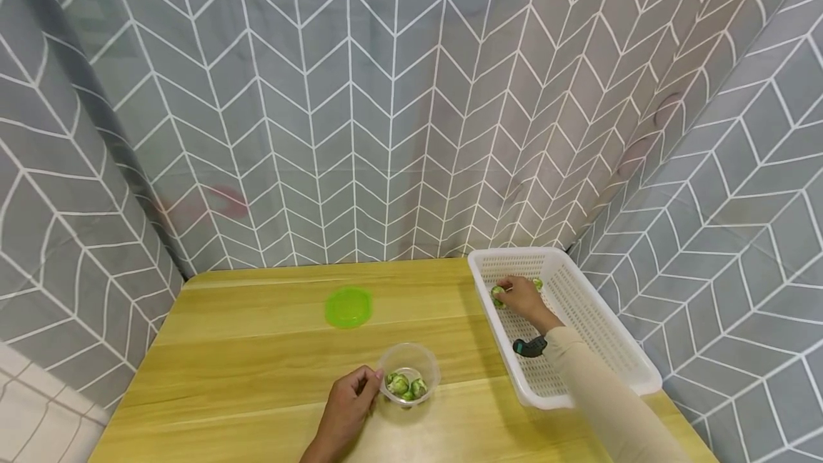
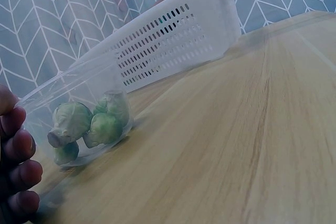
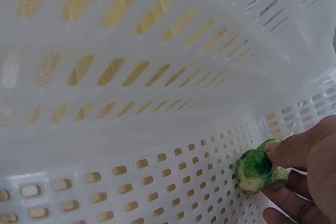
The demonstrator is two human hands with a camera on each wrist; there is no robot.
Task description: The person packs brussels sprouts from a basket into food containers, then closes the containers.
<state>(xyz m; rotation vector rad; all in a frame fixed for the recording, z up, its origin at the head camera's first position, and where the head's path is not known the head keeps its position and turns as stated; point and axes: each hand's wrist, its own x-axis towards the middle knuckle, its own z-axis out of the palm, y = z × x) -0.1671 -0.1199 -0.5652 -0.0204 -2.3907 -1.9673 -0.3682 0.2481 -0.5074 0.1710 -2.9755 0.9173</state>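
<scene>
My right hand [image 1: 522, 299] reaches down into a white slotted plastic basket [image 1: 479, 284]. Its thumb and fingers pinch a green Brussels sprout [image 3: 254, 170] close over the perforated bottom. Another Brussels sprout [image 1: 537, 283] lies just beyond the hand, partly hidden by it. At the front middle of the table, my left hand [image 1: 350, 402] holds the rim of a round clear plastic container [image 1: 421, 354]. Several Brussels sprouts [image 2: 73, 121] sit at the bottom of that container, visible through its wall in the left wrist view.
Behind the container, a round bright green lid [image 1: 348, 307] lies flat on the wood-patterned table [image 1: 244, 349]. Grey chevron curtains [image 1: 373, 106] stand along the back and both sides. A dark band [image 1: 529, 346] is on the right wrist, over the basket.
</scene>
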